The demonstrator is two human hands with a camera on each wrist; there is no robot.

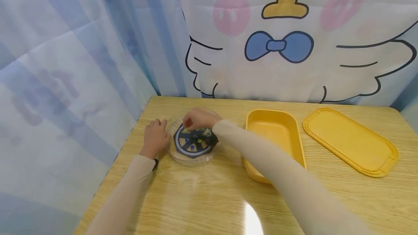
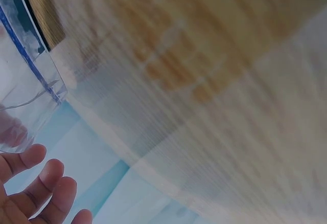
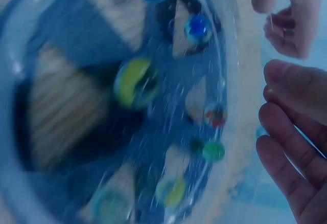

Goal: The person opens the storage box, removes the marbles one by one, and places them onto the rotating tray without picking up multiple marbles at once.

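Observation:
A round, clear plastic dish (image 1: 192,162) stands on the table, with a dark wheel-like pattern (image 1: 196,154) of spokes and a pale ring at its base. Wood shows through the wedge-shaped gaps. Several glass marbles lie in it, among them a blue marble (image 3: 198,28), a yellow-green marble (image 3: 137,83) and a green marble (image 3: 213,151). My left hand (image 1: 156,137) rests beside the dish, fingers spread, thumb right at its rim. Over the dish's far side is my right hand (image 1: 200,118), fingers loosely bent; nothing shows between them in the right wrist view.
Right of the dish stands a yellow open box (image 1: 272,122), partly covered by my right sleeve. Farther right lies a flat yellow lid (image 1: 352,140). A printed curtain (image 1: 281,75) hangs behind the wooden table (image 1: 209,198) and along its left side.

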